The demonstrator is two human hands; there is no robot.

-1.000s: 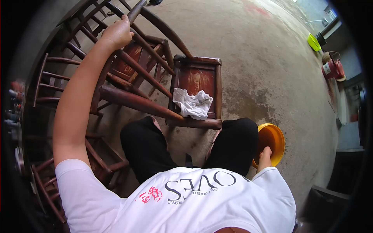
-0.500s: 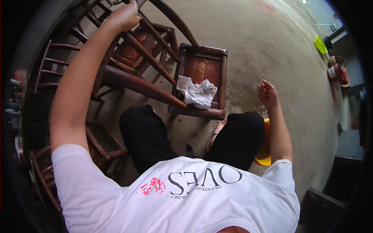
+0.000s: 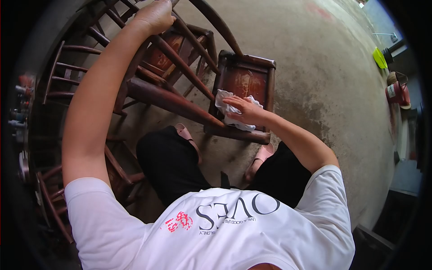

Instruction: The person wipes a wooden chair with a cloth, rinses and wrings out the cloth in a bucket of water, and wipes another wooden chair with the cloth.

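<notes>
Gripping high, the left hand (image 3: pixel 155 15) is closed around a dark wooden rail of the tilted chair (image 3: pixel 171 67), its arm stretched up and to the left. The right hand (image 3: pixel 245 109) lies flat, fingers apart and spread, pressed on top of the white rag (image 3: pixel 231 110); whether the fingers pinch the cloth or only rest on it cannot be told.

Largest in view is the concrete floor (image 3: pixel 310 67), grey and stained, with a darker damp-looking patch to the right of the seats. On it, at the left, stands a cluster of dark reddish-brown wooden chairs with slatted backs and rungs; the held chair leans among them, one thick rail running diagonally down toward the front edge of the square wooden seat (image 3: pixel 246 81). That seat, worn red in the middle with a darker frame, sits straight ahead of the person's knees. The rag lies crumpled at the seat's near left part, touching the front frame and under the right hand.

Below it, two pink slippers (image 3: pixel 186 135) show beside the black trousers. Far off at the right edge stand a lime-green basin (image 3: pixel 380 57) and a red container (image 3: pixel 396 90), well apart from the hands.
</notes>
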